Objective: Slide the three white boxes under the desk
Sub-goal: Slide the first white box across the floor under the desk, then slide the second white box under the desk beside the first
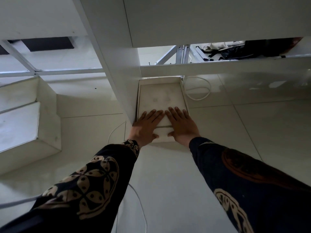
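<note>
Both hands, left hand (146, 126) and right hand (181, 126), lie open, palms flat on the white box (161, 98); its long axis runs straight ahead under the desk (218, 64).

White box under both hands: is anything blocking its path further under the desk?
Nothing visible blocks it. Both palms, left hand and right hand, lie flat on the white box, whose far end reaches the desk edge. A looped white cable lies beside its right side, apart from it.
</note>
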